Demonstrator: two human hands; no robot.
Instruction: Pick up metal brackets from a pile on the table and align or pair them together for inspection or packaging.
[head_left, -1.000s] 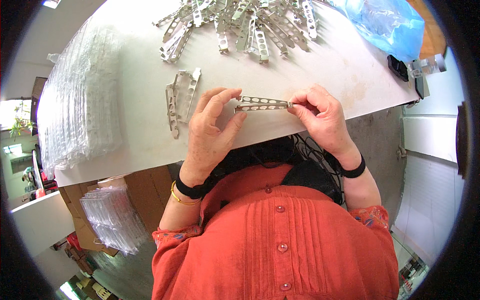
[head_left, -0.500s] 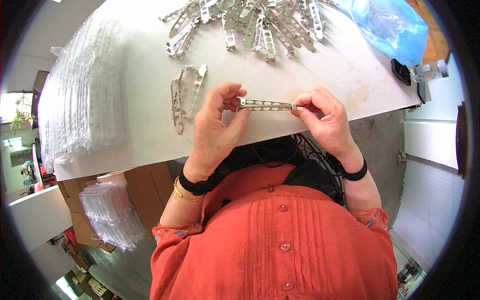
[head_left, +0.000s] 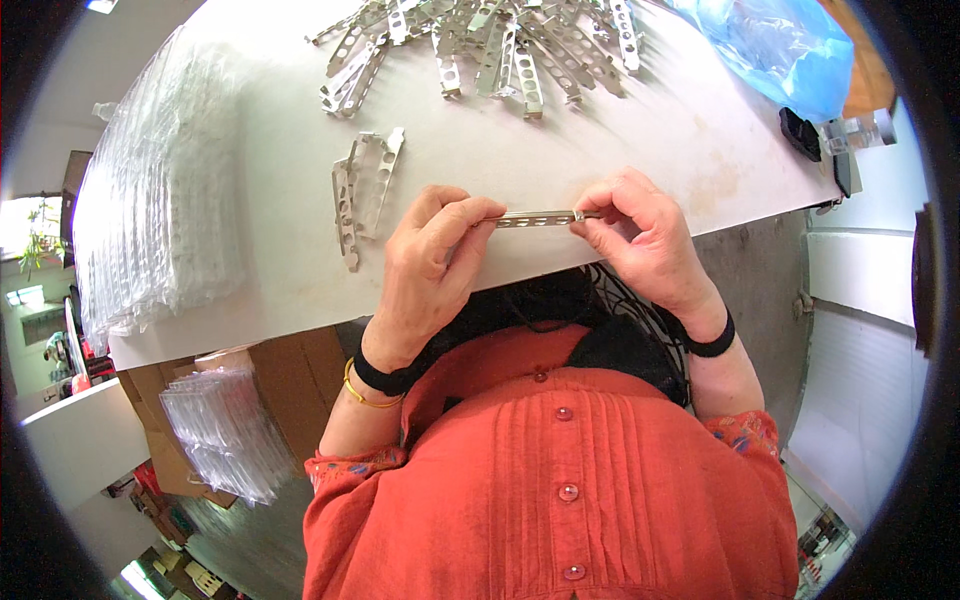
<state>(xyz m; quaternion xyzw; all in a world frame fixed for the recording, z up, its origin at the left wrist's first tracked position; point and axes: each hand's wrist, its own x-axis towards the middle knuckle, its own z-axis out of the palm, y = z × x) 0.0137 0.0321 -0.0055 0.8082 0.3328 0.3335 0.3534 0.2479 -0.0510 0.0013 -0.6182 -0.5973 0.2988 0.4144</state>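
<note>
Between my hands, over the near part of the white table (head_left: 290, 270), is a narrow metal bracket with a row of holes (head_left: 537, 220). The fingers and thumb of my left hand (head_left: 432, 255) pinch its left end and cover that tip. My right hand (head_left: 645, 232) pinches the right end, where a small bent tab shows by the fingertips. Just left of my left hand lie two more perforated metal brackets, one (head_left: 346, 215) beside another (head_left: 383, 190). A heap of similar brackets (head_left: 490, 50) spreads across the far side of the table.
Stacked clear plastic sleeves (head_left: 165, 200) cover the table's left side. A blue plastic bag (head_left: 780, 50) lies at the far right, near a black object (head_left: 800, 135) and a clear bottle (head_left: 858, 132). Below the left edge, a cardboard box (head_left: 300, 385) stands by more clear plastic packs (head_left: 225, 435).
My left fingers have closed over the bracket's left end, which was held more loosely before. The bracket has turned so that it looks narrower. My right hand keeps its pinch.
</note>
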